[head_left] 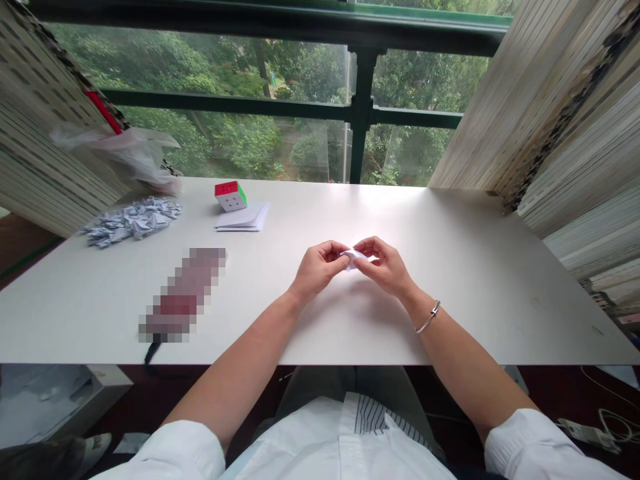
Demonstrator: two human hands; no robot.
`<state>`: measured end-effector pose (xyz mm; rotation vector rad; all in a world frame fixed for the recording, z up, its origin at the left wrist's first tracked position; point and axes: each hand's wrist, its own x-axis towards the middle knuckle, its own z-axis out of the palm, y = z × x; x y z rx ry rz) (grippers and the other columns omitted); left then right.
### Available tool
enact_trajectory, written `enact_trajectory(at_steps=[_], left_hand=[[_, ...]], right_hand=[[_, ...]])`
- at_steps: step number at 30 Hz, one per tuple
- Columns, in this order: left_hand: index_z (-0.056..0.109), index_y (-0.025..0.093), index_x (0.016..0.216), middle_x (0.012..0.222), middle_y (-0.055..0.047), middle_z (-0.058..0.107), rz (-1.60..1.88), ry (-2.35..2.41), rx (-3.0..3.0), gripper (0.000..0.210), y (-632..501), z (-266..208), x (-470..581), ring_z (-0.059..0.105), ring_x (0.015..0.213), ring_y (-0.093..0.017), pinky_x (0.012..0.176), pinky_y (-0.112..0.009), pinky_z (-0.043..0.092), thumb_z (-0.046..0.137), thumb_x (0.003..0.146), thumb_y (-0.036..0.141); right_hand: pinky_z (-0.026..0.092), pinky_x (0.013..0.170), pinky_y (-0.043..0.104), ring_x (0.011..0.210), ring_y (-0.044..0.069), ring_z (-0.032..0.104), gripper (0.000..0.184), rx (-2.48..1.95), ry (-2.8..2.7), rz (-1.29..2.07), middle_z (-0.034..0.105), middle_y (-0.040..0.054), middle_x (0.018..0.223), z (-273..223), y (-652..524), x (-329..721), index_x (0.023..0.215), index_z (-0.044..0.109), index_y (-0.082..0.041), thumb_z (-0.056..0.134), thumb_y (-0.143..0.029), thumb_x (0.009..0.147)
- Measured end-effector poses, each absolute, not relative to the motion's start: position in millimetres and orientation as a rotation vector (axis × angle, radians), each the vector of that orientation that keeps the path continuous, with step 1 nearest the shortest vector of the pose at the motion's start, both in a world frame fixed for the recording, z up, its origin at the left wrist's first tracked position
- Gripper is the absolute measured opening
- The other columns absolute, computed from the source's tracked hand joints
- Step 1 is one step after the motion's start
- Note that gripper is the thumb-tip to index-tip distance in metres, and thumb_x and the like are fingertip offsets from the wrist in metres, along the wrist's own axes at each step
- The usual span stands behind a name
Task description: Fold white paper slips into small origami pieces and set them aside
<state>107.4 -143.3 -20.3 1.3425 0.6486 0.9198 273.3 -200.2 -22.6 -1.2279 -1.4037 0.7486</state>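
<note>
Just above the middle of the white table (465, 267), a small folded piece of white paper (352, 257) is pinched between both hands. My left hand (321, 267) is closed on its left side, thumb and fingertips together. From the other side my right hand (385, 265) pinches it too, and a silver bracelet (429, 317) circles that wrist. The fingers hide part of the paper, so its exact shape is hard to make out.
Left of the hands, a stack of white paper (245, 219) lies under a puzzle cube (231, 196). Many small folded paper pieces (133, 220) are heaped at the far left. A blurred-out oblong object (185, 293) with a dark strap lies nearer. Curtains and a window border the table.
</note>
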Motion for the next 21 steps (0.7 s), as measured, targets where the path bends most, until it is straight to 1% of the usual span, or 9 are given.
enact_trajectory(at_steps=[6,10,13,17,21], left_hand=[[0.068,0.013,0.088,0.081,-0.005,0.070,0.942,0.618,1.435,0.026,-144.5,-23.8,109.9,0.064,0.074,-0.016,0.072,-0.032,0.052,0.078,0.070,0.029],[0.066,0.014,0.088,0.082,-0.004,0.069,0.963,0.588,1.378,0.026,-146.1,-21.0,109.5,0.064,0.073,-0.014,0.071,-0.030,0.052,0.078,0.070,0.030],[0.067,0.014,0.085,0.082,-0.004,0.069,0.986,0.601,1.383,0.023,-146.1,-19.4,108.3,0.063,0.074,-0.014,0.070,-0.028,0.051,0.077,0.073,0.031],[0.067,0.014,0.083,0.078,-0.003,0.068,1.000,0.617,1.432,0.022,-145.4,-20.5,107.6,0.063,0.072,-0.015,0.068,-0.028,0.050,0.075,0.075,0.033],[0.067,0.014,0.087,0.080,-0.004,0.068,1.020,0.625,1.447,0.023,-144.3,-22.3,108.0,0.063,0.072,-0.015,0.067,-0.029,0.051,0.074,0.076,0.033]], right_hand=[[0.051,0.059,0.025,0.080,0.018,0.065,0.028,-1.228,-1.356,0.751,0.067,0.0044,0.085,-26.4,-198.6,272.0,0.092,0.064,-0.020,0.071,-0.043,0.078],[0.053,0.063,0.028,0.075,0.016,0.063,0.026,-1.175,-1.320,0.792,0.065,0.0023,0.082,-26.9,-197.1,273.1,0.088,0.061,-0.020,0.073,-0.040,0.077],[0.051,0.061,0.027,0.070,0.014,0.062,0.022,-1.153,-1.323,0.794,0.063,0.0004,0.077,-26.2,-196.8,273.2,0.085,0.060,-0.020,0.072,-0.038,0.078],[0.052,0.062,0.028,0.072,0.016,0.064,0.020,-1.143,-1.345,0.819,0.066,0.0023,0.079,-26.1,-197.5,272.9,0.086,0.063,-0.020,0.071,-0.037,0.080],[0.054,0.064,0.030,0.073,0.016,0.064,0.022,-1.141,-1.320,0.830,0.067,0.0034,0.080,-26.8,-198.3,272.5,0.084,0.064,-0.019,0.071,-0.039,0.080]])
